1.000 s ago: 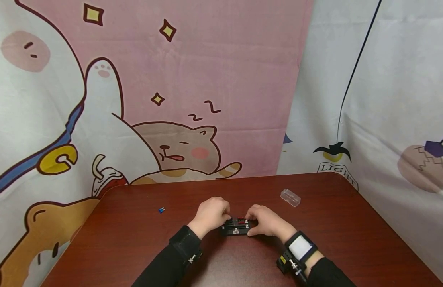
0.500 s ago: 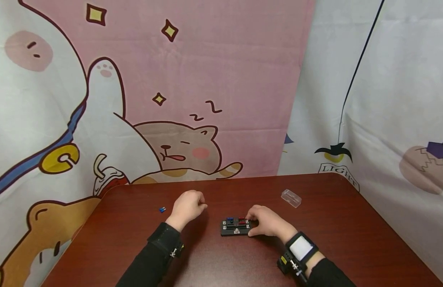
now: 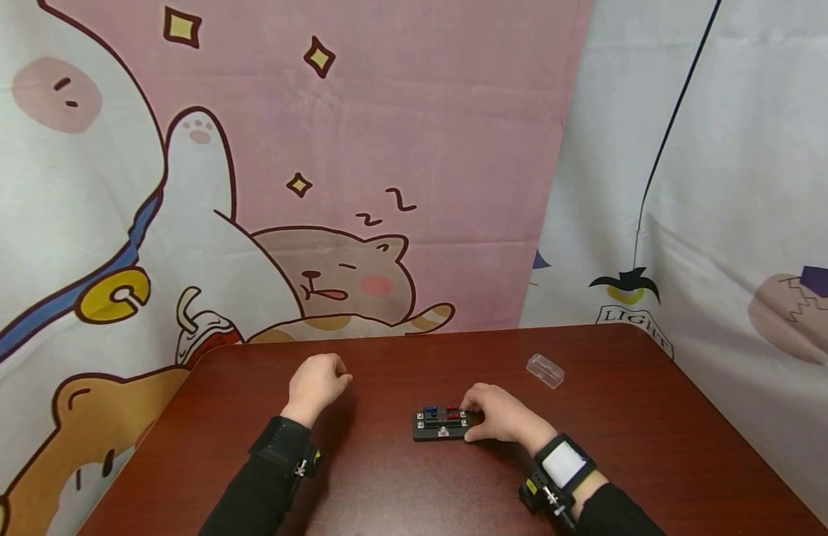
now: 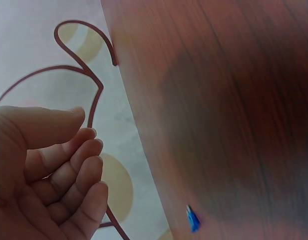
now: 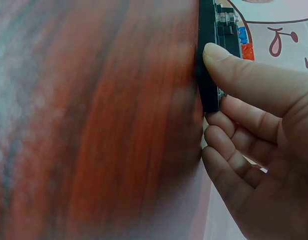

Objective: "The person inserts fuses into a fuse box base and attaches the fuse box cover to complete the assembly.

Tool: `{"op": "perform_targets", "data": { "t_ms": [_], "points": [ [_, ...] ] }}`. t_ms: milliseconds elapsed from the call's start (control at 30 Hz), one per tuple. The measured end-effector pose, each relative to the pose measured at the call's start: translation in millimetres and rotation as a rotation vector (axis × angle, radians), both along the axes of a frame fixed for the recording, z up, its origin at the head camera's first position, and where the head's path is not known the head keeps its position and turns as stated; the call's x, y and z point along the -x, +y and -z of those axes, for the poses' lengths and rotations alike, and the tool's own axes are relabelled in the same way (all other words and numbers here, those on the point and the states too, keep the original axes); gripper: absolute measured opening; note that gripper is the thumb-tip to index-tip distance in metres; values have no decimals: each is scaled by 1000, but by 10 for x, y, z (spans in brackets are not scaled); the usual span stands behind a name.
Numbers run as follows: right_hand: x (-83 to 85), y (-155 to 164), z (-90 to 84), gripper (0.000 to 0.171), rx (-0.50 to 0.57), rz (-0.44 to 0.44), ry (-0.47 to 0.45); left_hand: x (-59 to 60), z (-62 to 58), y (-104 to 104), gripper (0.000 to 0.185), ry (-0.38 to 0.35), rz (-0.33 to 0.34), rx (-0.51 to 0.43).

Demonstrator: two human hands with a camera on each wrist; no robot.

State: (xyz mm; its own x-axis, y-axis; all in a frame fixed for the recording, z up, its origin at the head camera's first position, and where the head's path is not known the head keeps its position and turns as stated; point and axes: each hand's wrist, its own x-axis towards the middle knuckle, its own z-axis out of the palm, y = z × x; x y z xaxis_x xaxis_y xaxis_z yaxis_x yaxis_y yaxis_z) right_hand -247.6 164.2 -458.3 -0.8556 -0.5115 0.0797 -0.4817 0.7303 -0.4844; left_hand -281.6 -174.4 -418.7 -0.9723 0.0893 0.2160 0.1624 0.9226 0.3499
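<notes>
A small black fuse block [image 3: 441,424] with metal terminal screws sits on the table, bearing blue and red blade fuses along its far side. My right hand [image 3: 504,415] grips its right end, thumb on the near edge and fingers behind. In the right wrist view the thumb presses the black base [image 5: 208,75], and the red fuse [image 5: 247,51] shows beyond. Over the left part of the table, my left hand [image 3: 318,387] holds nothing, its fingers loosely curled. A loose blue blade fuse [image 4: 192,220] lies on the tabletop in the left wrist view; in the head view this hand hides it.
A clear plastic cover [image 3: 545,371] lies toward the back right of the brown table [image 3: 400,491]. Behind the table's far edge hangs a cloth [image 3: 454,149] printed with cartoon animals. Each wrist wears a strapped-on camera.
My left hand has left the fuse block and moved left, over the spot where the loose blue fuse was visible. The right hand keeps its grip on the block in the same place.
</notes>
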Motion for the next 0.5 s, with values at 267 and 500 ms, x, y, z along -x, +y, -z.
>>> {"op": "perform_targets", "data": {
  "t_ms": [267, 500],
  "points": [
    [5, 2, 8, 36, 2, 0, -3, -2, 16, -255, 11, -32, -42, -34],
    [5, 2, 10, 36, 0, 6, -6, -1, 22, -475, 12, -85, -107, -71]
  ]
}}
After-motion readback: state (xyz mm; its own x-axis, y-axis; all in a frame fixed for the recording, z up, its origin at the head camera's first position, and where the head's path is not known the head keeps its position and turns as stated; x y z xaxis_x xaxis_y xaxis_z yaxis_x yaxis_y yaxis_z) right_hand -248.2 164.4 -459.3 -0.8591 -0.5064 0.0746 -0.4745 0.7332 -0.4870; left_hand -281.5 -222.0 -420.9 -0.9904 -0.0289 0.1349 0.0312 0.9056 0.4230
